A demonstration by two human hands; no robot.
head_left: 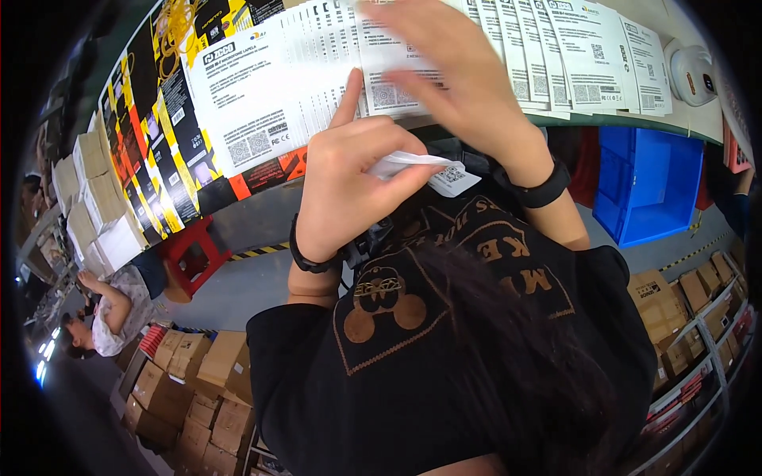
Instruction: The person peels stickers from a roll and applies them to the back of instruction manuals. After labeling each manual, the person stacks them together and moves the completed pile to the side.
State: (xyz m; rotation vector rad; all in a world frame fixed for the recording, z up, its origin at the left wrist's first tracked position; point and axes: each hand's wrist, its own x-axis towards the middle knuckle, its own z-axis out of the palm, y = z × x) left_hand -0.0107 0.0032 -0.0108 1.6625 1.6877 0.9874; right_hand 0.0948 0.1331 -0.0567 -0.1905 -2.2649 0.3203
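My left hand [353,178] pinches a crumpled white sticker sheet [456,181] with a small square code on it, between thumb and curled fingers. Its index finger points away from me, at the edge of a fanned row of white printed flat packages [254,87]. They overlap one another along the table. My right hand [468,83] is over the middle of the row, thumb and fingers apart and stretched out. Motion blurs its fingertips, and whether they touch a package I cannot tell. More overlapping white packages [583,55] lie to its right.
Black, yellow and red printed boxes [171,119] cover the table's left part, with yellow bands [175,36] on top. White stacks [95,198] stand beyond. A round white device [692,75] sits at right. Below are a blue crate [647,186], red stool [194,254] and cartons [186,397]; another person [115,317] sits left.
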